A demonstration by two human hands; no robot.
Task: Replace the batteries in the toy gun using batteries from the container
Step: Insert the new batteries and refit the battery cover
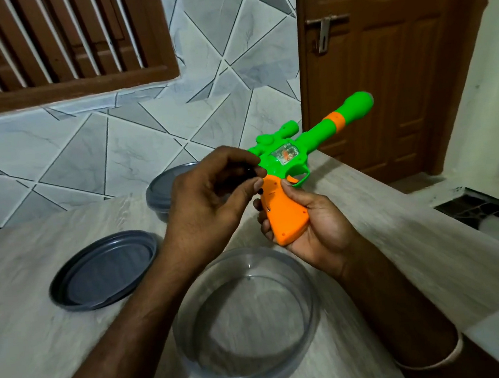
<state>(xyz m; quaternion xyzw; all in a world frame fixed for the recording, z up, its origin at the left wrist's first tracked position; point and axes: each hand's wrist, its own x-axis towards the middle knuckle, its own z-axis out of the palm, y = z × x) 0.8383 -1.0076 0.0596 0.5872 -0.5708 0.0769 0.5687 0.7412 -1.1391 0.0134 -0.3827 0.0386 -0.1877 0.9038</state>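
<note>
The toy gun (288,212) is held by its orange handle in the right hand (311,228), and something small and dark (251,173), pinched in the left hand's (209,202) grip just above it, could be dropped if squeezed loosely.

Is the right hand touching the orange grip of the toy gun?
Touching. The head view shows the right hand wrapped around the orange grip of the toy gun, its fingers against the grip's edge.

Brown door (383,64) w/ latch (325,32) at right – tiled wall (112,142), louvred window (54,40) behind.
</note>
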